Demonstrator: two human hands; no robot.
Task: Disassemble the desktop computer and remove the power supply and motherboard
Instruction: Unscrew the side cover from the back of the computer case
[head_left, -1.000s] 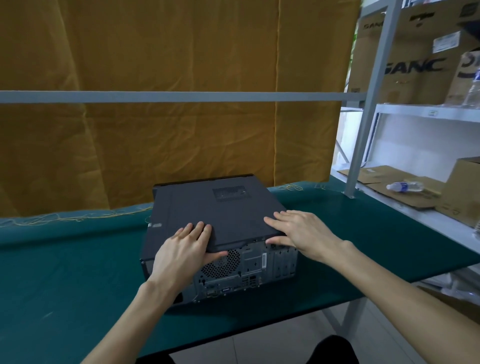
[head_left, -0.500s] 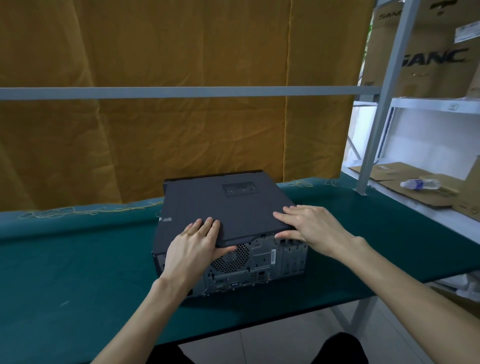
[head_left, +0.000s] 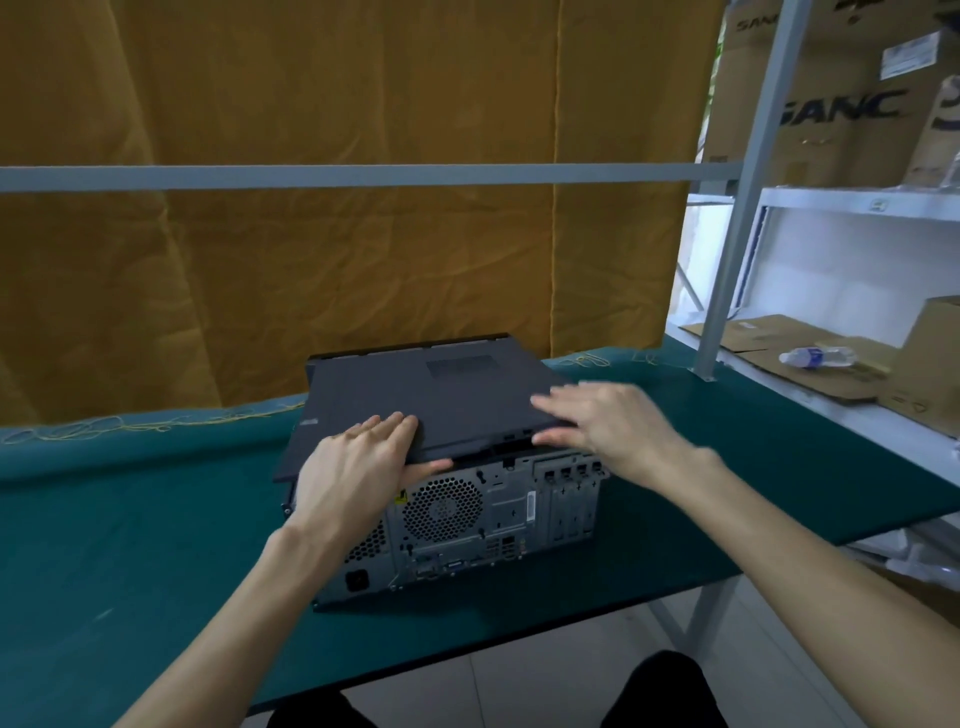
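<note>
A desktop computer (head_left: 498, 525) lies flat on the green table (head_left: 130, 545), its grey rear panel with fan grille and ports facing me. Its dark cover panel (head_left: 415, 400) sits on top, the near edge raised slightly off the chassis with a gap showing. My left hand (head_left: 353, 467) grips the cover's near edge left of centre, fingers on top and thumb underneath. My right hand (head_left: 602, 426) holds the near right edge the same way, slightly blurred. The inside of the case is hidden.
A yellow curtain (head_left: 337, 260) hangs behind a grey horizontal bar (head_left: 363, 176). Metal shelving (head_left: 737, 208) at the right carries cardboard boxes (head_left: 831, 104) and a plastic bottle (head_left: 815, 356). Tiled floor shows below the table's front edge.
The cover's near edge has lifted off the chassis, opening a gap above the rear panel. Both hands stayed on that edge, and more of the rear panel shows now.
</note>
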